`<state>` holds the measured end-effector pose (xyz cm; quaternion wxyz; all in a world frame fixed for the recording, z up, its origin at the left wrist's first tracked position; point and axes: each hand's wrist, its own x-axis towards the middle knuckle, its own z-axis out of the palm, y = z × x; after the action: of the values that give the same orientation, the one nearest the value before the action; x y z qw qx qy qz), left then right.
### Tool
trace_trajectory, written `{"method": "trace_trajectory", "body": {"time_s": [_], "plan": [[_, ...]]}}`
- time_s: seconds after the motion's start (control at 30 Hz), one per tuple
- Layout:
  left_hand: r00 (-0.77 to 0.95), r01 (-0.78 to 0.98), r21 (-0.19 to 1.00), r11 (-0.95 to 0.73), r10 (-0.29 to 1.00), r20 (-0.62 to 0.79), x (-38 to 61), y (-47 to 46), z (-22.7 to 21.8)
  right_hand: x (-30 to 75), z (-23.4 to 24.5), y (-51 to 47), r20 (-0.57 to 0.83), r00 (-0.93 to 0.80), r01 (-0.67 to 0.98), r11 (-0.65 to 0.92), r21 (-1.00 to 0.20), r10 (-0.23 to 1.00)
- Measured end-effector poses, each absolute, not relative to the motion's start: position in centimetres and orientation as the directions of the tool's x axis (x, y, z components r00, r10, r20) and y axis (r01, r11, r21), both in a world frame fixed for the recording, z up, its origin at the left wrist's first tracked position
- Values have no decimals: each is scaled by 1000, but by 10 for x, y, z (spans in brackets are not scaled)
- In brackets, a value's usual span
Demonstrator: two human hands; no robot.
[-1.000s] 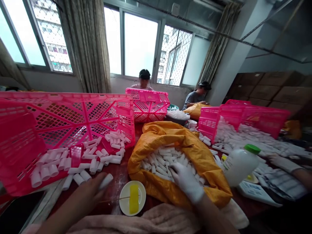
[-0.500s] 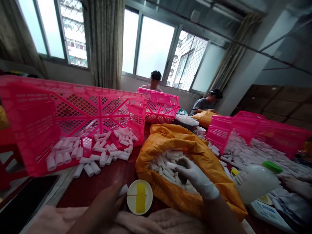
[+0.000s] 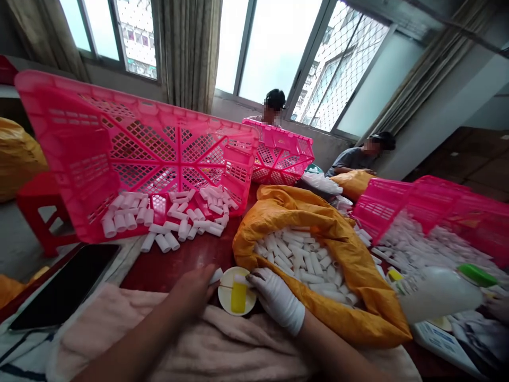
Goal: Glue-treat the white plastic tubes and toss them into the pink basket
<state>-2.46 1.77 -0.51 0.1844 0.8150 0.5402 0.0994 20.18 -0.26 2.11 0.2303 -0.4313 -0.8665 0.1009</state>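
My bare left hand (image 3: pixel 194 291) is closed around a short white tube (image 3: pixel 216 276), one end of it sticking out past the fingers. Beside it sits a small round white dish (image 3: pixel 224 303) with a yellow block (image 3: pixel 238 298) and a thin stick across it. My right hand (image 3: pixel 278 300), in a white glove, pinches another white tube (image 3: pixel 240 279) over the top end of the block; whether the two touch I cannot tell. Just beyond the glove, an orange sack (image 3: pixel 251 233) lies open, full of loose white tubes (image 3: pixel 312 260).
A pink crate (image 3: pixel 178 130) lies on its side at the left, white tubes spilling from it. A black phone (image 3: pixel 66 286), a pink towel (image 3: pixel 131 323), a green-capped bottle (image 3: pixel 437 292) and more pink crates (image 3: pixel 382 204) surround the work. Two people sit beyond.
My right hand has come out of the sack with a tube, moving left to the dish. My left hand still grips its tube beside the dish. The view has shifted.
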Motion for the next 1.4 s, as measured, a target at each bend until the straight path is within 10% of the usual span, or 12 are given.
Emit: {"method": "trace_trajectory", "body": {"time_s": [1.03,1.23,1.4], "plan": [[366,850,426,-311,929,-54,-23,17,-3,198,40,-39,198,-808,539,832,-134,555],[346,835,404,-374,927,144,-27,18,1,193,20,-29,515,-251,469,568,-676,820],[453,693,541,-476,872,186,-24,13,9,184,20,-16,276,58,187,261,-947,959]]}}
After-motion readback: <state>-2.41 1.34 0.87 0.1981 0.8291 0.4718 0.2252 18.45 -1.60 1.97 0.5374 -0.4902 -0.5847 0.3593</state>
